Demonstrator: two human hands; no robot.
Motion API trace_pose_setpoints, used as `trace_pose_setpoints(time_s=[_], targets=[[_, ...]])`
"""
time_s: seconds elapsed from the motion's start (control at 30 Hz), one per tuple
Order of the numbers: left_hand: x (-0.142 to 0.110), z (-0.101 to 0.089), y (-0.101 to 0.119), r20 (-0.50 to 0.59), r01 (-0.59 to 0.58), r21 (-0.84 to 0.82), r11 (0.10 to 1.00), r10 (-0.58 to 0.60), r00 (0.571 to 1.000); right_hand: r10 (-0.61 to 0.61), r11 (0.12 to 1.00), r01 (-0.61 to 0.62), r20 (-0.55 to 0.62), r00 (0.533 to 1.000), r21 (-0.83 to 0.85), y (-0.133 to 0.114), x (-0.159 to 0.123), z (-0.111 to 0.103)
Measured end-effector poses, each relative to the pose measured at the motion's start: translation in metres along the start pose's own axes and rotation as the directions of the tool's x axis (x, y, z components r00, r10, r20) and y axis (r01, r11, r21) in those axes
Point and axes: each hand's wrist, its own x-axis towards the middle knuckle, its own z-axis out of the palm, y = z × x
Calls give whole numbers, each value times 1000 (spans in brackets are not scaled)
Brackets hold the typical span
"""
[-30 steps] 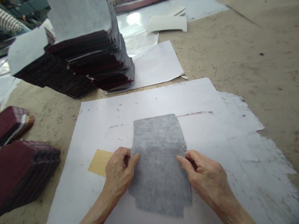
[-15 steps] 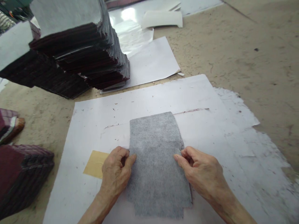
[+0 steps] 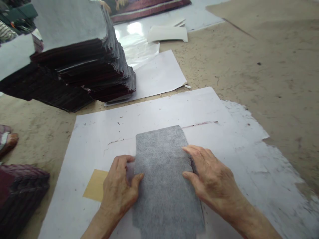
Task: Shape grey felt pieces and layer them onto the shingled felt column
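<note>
A grey felt-like fabric panel (image 3: 161,186) lies flat, with a slightly curved top edge and what look like further layers under its right side. My left hand (image 3: 121,182) is at its left edge, thumb resting on the surface and index finger apart from it, by the edge. On the right edge, my right hand (image 3: 211,176) has its thumb and fingertips spread, touching the top of the panel. Neither hand pinches the cloth. The panel's bottom end runs out of view.
White paper (image 3: 94,132) lies beneath the panel, with a yellow paper square (image 3: 93,186) on it. Tall stacks of dark, grey-backed pieces (image 3: 99,69) stand back left. Another maroon stack (image 3: 25,189) is at left. Part of another person's hand (image 3: 122,4) shows at the top.
Both hands have loosened from pinching the panel's edges, their fingers now apart. My right fingers have shifted up along the edge. The view has tilted slightly, so the scene sits lower.
</note>
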Motion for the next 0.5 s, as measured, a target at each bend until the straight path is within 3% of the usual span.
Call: trace_pose_setpoints(time_s=[0.1, 0.2, 0.37, 0.5], targets=[[12, -6, -1, 79, -141, -27, 990, 143, 987, -31, 999, 28, 91, 995, 36, 10, 10, 1], [22, -11, 1, 177, -199, -42, 979, 203, 963, 38, 998, -47, 169, 985, 49, 15, 17, 2], [32, -14, 8, 285, -112, -46, 993, 121, 951, 136, 983, -158, 212, 968, 90, 14, 19, 2], [35, -15, 9, 290, -56, -56, 997, 70, 954, 221, 968, -240, 202, 954, 78, 7, 12, 4]])
